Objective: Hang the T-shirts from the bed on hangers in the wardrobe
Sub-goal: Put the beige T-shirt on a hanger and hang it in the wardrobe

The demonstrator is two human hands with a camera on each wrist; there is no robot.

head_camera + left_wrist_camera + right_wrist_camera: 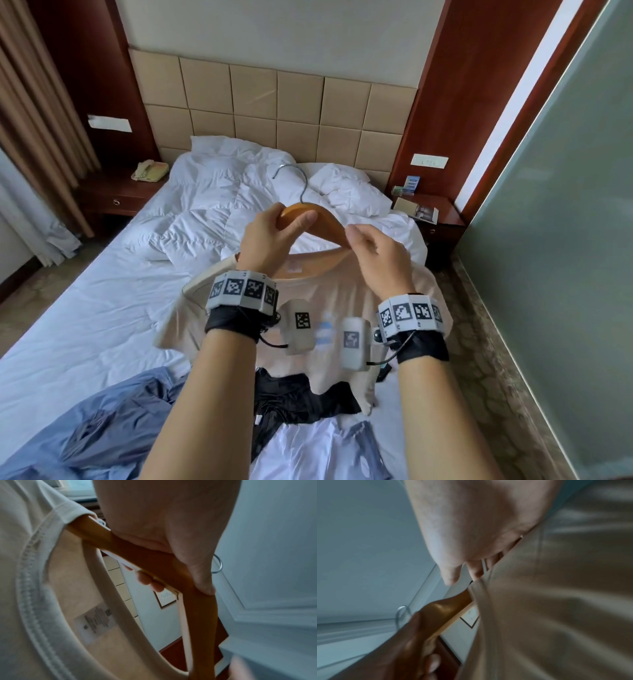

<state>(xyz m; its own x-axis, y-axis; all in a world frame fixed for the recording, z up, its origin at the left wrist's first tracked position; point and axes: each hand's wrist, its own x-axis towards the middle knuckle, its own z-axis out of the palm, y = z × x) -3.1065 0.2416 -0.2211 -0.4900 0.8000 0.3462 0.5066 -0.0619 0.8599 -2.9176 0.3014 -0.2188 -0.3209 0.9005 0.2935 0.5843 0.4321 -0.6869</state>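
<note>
Fingers (202, 577) of the left hand (270, 236) grip the wooden hanger (322, 222); right hand (376, 253) pinches the cream T-shirt (335, 298) collar.

One hanger (318, 219), two hands, one phone (150, 170)

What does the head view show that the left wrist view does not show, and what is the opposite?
Only the head view shows the right hand at the cream T-shirt's collar, the bed, and blue and black clothes lying on it. Only the left wrist view shows the label inside the collar. Both show the left hand gripping the wooden hanger.
</note>
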